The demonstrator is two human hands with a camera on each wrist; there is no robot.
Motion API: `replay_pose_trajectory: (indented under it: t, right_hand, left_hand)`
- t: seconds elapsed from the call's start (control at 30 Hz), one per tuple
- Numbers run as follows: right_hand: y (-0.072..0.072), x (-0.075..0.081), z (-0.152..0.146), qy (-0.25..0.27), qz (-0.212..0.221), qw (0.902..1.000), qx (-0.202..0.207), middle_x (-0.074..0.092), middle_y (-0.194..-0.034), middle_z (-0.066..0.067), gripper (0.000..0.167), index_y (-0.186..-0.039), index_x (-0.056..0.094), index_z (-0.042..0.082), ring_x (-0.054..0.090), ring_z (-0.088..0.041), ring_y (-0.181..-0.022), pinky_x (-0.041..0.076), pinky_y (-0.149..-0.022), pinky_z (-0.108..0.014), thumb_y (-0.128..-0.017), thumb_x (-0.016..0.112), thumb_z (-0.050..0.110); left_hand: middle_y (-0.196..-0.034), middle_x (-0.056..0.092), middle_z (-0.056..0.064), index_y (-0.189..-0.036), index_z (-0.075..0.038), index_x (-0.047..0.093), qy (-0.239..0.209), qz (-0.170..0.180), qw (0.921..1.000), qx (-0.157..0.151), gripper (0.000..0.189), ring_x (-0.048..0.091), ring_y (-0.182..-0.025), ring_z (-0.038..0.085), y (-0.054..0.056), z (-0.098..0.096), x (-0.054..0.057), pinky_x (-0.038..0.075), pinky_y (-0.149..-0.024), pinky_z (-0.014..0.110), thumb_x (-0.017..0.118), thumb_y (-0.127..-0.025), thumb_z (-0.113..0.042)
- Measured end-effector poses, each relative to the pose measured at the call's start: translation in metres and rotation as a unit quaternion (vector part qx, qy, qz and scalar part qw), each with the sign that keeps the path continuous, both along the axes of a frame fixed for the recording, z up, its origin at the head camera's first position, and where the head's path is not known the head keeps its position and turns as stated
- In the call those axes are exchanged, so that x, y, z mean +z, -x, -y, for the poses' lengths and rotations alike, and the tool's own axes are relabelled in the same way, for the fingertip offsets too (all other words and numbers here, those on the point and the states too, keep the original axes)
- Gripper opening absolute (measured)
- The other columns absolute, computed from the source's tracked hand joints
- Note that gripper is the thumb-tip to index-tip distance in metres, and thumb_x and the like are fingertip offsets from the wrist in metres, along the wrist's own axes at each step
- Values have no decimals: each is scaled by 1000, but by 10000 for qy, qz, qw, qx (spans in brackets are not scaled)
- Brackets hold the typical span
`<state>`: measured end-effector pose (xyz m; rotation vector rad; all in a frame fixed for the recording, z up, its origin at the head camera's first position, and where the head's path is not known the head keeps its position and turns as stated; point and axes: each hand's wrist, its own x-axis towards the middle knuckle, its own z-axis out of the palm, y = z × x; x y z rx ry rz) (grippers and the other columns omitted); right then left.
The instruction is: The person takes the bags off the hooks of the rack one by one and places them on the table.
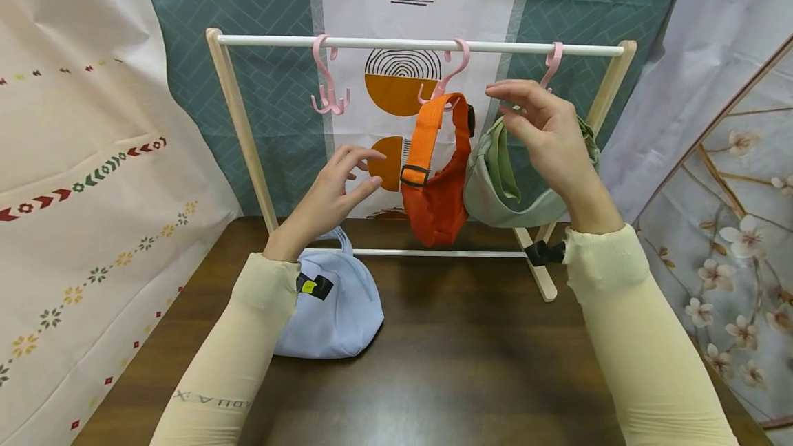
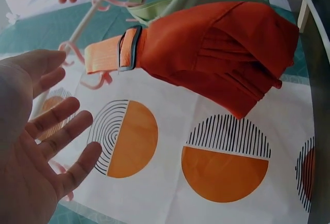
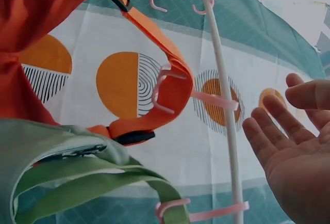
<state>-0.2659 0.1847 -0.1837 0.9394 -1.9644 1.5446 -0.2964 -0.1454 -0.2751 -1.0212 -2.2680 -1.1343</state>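
An orange bag [image 1: 436, 191] hangs by its strap from the middle pink hook [image 1: 459, 67] on the rack. To its right a pale green bag [image 1: 495, 198] hangs from the right pink hook [image 1: 553, 64]. My left hand [image 1: 337, 188], fingers parted and holding nothing, is in the air left of the orange bag. My right hand [image 1: 545, 133] is raised in front of the green bag, covering part of it; the right wrist view shows its relaxed fingers [image 3: 278, 126] apart from the white rail. A light blue bag [image 1: 341, 308] lies on the table, partly hidden by my left forearm.
The rack has a white top rail [image 1: 384, 42] and wooden legs [image 1: 244, 129]. A third pink hook [image 1: 330, 81] on the left carries no bag. The rack stands on a dark wooden table [image 1: 458, 363], with patterned cloths behind and at both sides.
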Motion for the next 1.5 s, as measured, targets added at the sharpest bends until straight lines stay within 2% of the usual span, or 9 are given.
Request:
replay_pose_trajectory:
  t: [0.17, 0.27, 0.47, 0.6, 0.73, 0.8, 1.07, 1.33, 1.5]
  right_hand:
    - [1, 9, 4, 125, 199, 9993, 297, 66, -131, -8, 34, -130, 70, 3, 55, -22, -131, 43, -111, -31, -101, 55, -7]
    - [4, 13, 6, -42, 121, 9996, 256, 66, -132, -8, 34, -131, 69, 1, 54, -24, -132, 43, -111, -30, -101, 54, -7]
    - [12, 23, 9, -584, -223, 9974, -349, 62, -136, -10, 40, -134, 66, 0, 52, -20, -135, 35, -120, -38, -98, 52, -7]
    - [19, 32, 11, -825, -549, 9928, -675, 59, -141, -12, 43, -135, 64, -1, 48, -19, -138, 31, -122, -36, -96, 49, -9]
    - [24, 40, 13, -1082, -825, 9864, -922, 58, -144, -12, 46, -138, 63, 0, 47, -17, -139, 27, -123, -31, -95, 47, -8]
    - [25, 42, 13, -1234, -827, 9836, -1021, 57, -146, -10, 47, -140, 62, 2, 46, -16, -140, 26, -123, -30, -96, 47, -7]
    - [33, 45, 20, -2101, -671, 9644, -1461, 50, -154, 0, 47, -146, 59, 11, 42, -9, -141, 26, -119, -25, -102, 48, 1]
    - [45, 51, 24, -2487, -593, 9517, -1701, 42, -160, 1, 50, -151, 55, 15, 38, -11, -146, 25, -120, -25, -104, 49, 2]
    - [53, 53, 25, -2728, -534, 9419, -1888, 34, -165, 2, 52, -154, 51, 16, 32, -13, -151, 22, -122, -25, -104, 51, 4]
  left_hand:
    - [-133, 53, 6, -141, -13, 59, -30, -24, 10000, 31, 37, 48, -116, 21, 4, -7, 2, 44, -100, 45, 63, -105, -24]
    - [-130, 53, 7, -140, -12, 59, -52, -94, 9999, 13, 36, 48, -113, 21, 5, -11, 4, 44, -97, 42, 64, -105, -23]
    - [-130, 52, 7, -141, -10, 58, -12, -33, 9999, 106, 38, 46, -111, 21, 8, -17, 10, 43, -95, 39, 63, -106, -23]
    - [-132, 51, 9, -142, -8, 57, 31, -64, 9998, 210, 39, 46, -113, 23, 11, -21, 18, 43, -96, 38, 63, -106, -22]
    - [-133, 52, 9, -142, -9, 58, 39, -166, 9997, 198, 38, 47, -115, 24, 13, -26, 28, 43, -95, 38, 62, -106, -21]
    - [-133, 52, 9, -142, -10, 58, 64, -150, 9996, 210, 38, 48, -115, 24, 13, -28, 30, 43, -94, 38, 62, -106, -21]
    - [-133, 52, 7, -143, -13, 57, 148, 60, 9992, 355, 39, 50, -121, 23, 15, -34, 30, 46, -101, 37, 62, -106, -24]
    - [-135, 50, 8, -144, -13, 57, 174, 185, 9989, 405, 40, 52, -127, 25, 19, -42, 35, 46, -106, 38, 62, -106, -26]
    - [-136, 49, 6, -144, -15, 56, 191, 185, 9991, 335, 41, 49, -131, 24, 25, -47, 35, 44, -111, 33, 63, -106, -25]
